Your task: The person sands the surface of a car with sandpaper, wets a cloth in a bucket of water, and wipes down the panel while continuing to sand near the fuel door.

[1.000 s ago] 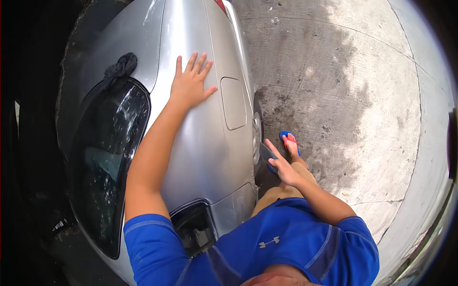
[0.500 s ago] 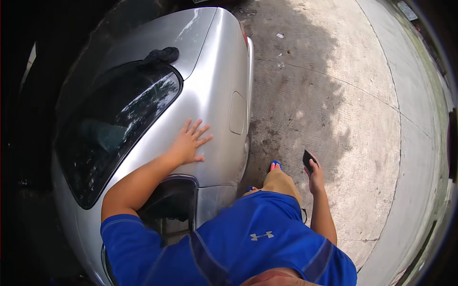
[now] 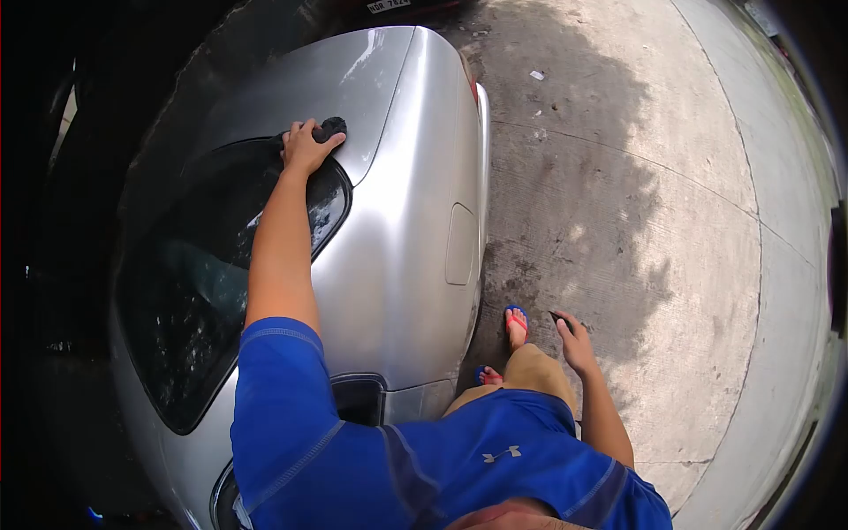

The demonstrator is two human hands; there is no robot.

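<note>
The crumpled black cloth [image 3: 334,126] lies where the silver metal car [image 3: 380,274] meets its dark glass rear window [image 3: 190,327], bunched under the left hand's [image 3: 306,147] curled fingers. It looks light and limp — best gathered from above. The right hand [image 3: 576,344] pinches a thin, dark, flat object [image 3: 556,317] — probably stiff.

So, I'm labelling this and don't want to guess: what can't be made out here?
In the head view:
Black cloth: partly hidden beneath the left hand.
Dark object: mostly hidden by the right hand.
Behind the rear window: details lost in darkness and reflections.
Far vehicle: cut off by top edge.
</note>
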